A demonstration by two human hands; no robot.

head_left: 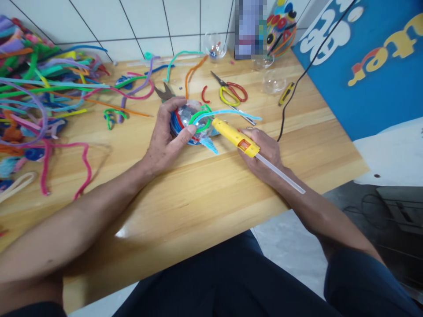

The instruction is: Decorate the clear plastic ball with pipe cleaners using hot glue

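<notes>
"Head view: what is met nearest?"

"Dark trousers point(198, 281), cut off by the lower edge; past them, the bare wood of the table point(185, 198) is flanked by two forearms point(99, 211)."

"And the glue gun point(231, 133), which way is it pointed?"

"Its long axis is slanted, nozzle away and to the left, at the right side of the clear ball point(185, 113); a glue stick point(280, 174) is extended from the rear, over the right wrist. At the ball's near edge, a pale blue coil point(209, 145) is angled rightward and back."

"How are the hands posed?"

"By the right hand point(264, 152) the gun is gripped. By the left hand point(167, 136) the ball is clasped above the table, thumb laid along its near side, fingers curled round its far left."

"What is hidden?"

"Most of the right fingers are covered by the gun, and the black cable point(295, 86) is lost behind that hand. Whether the ball is touched by the nozzle cannot be told."

"Farther off?"

"Pliers point(164, 91), handles concealed, scissors point(223, 83) and a yellow cutter point(286, 94) are seen; a heap of pipe cleaners point(33, 88) is cut off at the left. By the tiled wall point(148, 22), a tall object point(249, 26) is blurred into squares."
</notes>
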